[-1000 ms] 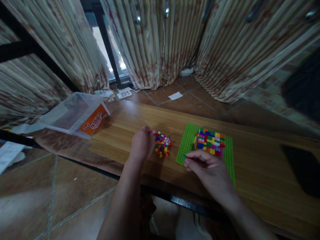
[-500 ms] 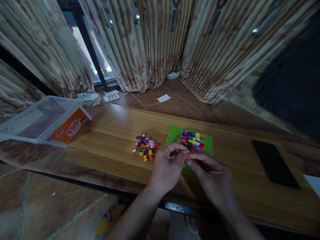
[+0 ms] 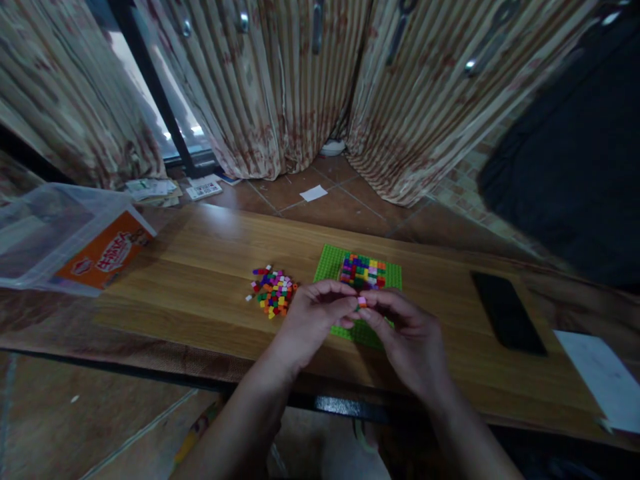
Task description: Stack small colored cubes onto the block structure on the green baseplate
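My left hand (image 3: 314, 320) and my right hand (image 3: 411, 333) meet fingertip to fingertip above the near part of a green studded baseplate (image 3: 327, 257). Pinched between them are small toy bricks (image 3: 362, 303), pink and orange, with a bit of green beside them. Just beyond my fingers, a block of many-coloured bricks (image 3: 364, 269) stands on the baseplate; my hands hide its near side. Left of my left hand lies a loose pile of small coloured bricks (image 3: 274, 292) on the wooden board.
A clear plastic bin (image 3: 105, 220) with an orange label stands at the left end of the wooden board (image 3: 200, 267). To the right lie a black phone-like slab (image 3: 507, 312) and a white paper sheet (image 3: 600, 380). Striped curtains (image 3: 280, 87) hang behind.
The whole view has shifted, so things appear further left. My fingers have turned, and the pink and orange bricks now show more plainly between them.
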The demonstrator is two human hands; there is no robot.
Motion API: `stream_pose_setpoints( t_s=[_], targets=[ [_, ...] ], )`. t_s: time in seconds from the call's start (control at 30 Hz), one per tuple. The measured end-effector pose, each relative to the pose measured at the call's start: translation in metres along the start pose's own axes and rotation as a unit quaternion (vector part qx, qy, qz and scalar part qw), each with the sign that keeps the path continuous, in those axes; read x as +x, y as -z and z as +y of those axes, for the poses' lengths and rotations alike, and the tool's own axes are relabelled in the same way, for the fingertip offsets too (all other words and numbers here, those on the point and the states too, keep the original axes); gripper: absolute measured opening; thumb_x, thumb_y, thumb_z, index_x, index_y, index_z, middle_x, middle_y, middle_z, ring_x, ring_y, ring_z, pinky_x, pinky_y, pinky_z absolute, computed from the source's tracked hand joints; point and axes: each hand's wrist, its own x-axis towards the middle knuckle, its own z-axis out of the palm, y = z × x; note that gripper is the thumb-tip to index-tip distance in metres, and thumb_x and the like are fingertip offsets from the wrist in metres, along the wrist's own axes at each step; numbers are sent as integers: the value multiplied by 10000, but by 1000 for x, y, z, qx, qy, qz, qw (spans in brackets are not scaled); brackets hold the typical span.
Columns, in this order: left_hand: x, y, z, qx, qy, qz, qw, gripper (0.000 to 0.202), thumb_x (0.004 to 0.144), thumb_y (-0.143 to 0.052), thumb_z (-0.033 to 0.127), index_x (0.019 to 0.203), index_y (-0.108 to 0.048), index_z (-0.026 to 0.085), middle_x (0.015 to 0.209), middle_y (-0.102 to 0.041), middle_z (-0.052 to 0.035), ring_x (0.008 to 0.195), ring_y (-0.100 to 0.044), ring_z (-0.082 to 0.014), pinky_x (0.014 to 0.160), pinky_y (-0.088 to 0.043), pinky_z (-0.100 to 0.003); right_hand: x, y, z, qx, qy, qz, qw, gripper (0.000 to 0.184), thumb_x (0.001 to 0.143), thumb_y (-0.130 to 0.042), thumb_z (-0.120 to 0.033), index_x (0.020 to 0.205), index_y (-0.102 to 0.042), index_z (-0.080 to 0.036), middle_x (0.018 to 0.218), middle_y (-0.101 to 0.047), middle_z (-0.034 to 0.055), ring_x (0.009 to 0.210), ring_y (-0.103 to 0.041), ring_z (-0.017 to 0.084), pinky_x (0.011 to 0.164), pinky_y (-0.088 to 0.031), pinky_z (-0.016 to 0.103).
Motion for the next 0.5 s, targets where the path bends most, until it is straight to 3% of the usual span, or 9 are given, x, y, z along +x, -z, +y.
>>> stream_pose_setpoints(
  t_s=[0.23, 0.37, 0.5],
  targets=[
    [-1, 1, 0, 84, 10, -31, 996, 323, 808, -701, 444, 708, -644, 142, 623, -617, 11, 512, -551, -67, 476, -412, -181, -1, 2, 1, -18, 13, -5, 1000, 110, 905, -683, -307, 998, -732, -274, 985, -721, 26, 931, -675, 201, 807, -542, 334],
    [-4, -2, -1, 124, -3, -52, 991, 338, 849, -642, 451, 679, -601, 162, 576, -537, 43, 490, -465, -60, 486, -389, -190, -2, 1, 0, -3, 7, 0, 1000, 100, 902, -680, -310, 973, -743, -281, 966, -721, 22, 914, -674, 199, 807, -546, 340],
    [-3, -4, -5, 147, -51, -30, 987, 304, 856, -626, 430, 699, -615, 170, 590, -516, 44, 526, -451, -74, 511, -380, -199, -3, -5, -2, 45, -51, 12, 998, 171, 878, -704, -384, 983, -741, -254, 922, -730, 25, 837, -674, 185, 753, -549, 313]
  ],
)
